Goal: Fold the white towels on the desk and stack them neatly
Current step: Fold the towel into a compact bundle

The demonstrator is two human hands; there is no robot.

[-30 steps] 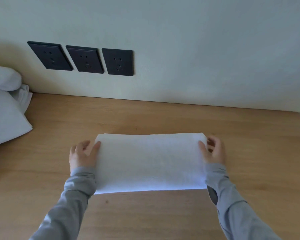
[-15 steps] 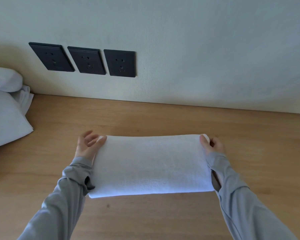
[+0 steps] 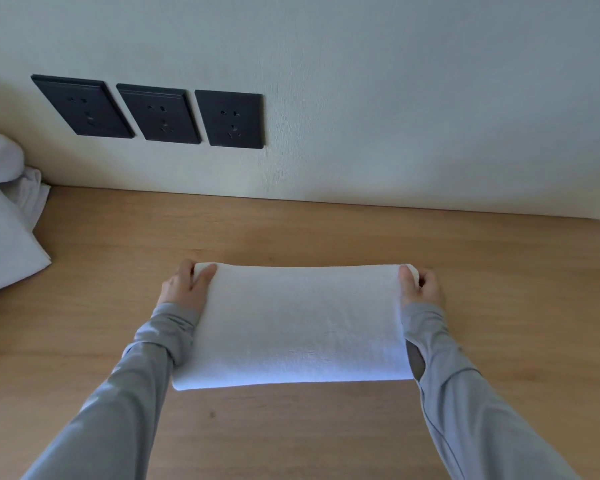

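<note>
Hands: the left hand [image 3: 184,285] pinches the far left corner of the towel [image 3: 298,323], thumb on top, fingers tucked behind the edge. The right hand [image 3: 421,287] holds the far right corner the same way, thumb over and fingers curled behind. The towel sits mid-desk [image 3: 326,230] as a wide folded white band stretched between the two grey sleeves [image 3: 160,344].

Step in hand (judged): closing or squaring a fold before the towel goes to a stack.
- Keep both corners level and move the hands together, or the band will skew.
- Bring the far edge down onto the near edge and match the corners before letting go.
- Terry cloth sags in the middle, so hold light tension across it, then smooth from the centre outward.
- The white pile [image 3: 4,244] at the far left may be the stack. If so, carry the towel flat so the layers do not slide.

Hidden or unclear, left to right:
- The white pile is cut off by the frame edge, so count and folded state are unreadable.
- The fingers of both hands behind the towel cannot be seen.
- The towel's layer count is not legible, and I cannot tell whether its near edge rests on the desk or hangs just above it.
- The desk's far right end is blurred.
</note>
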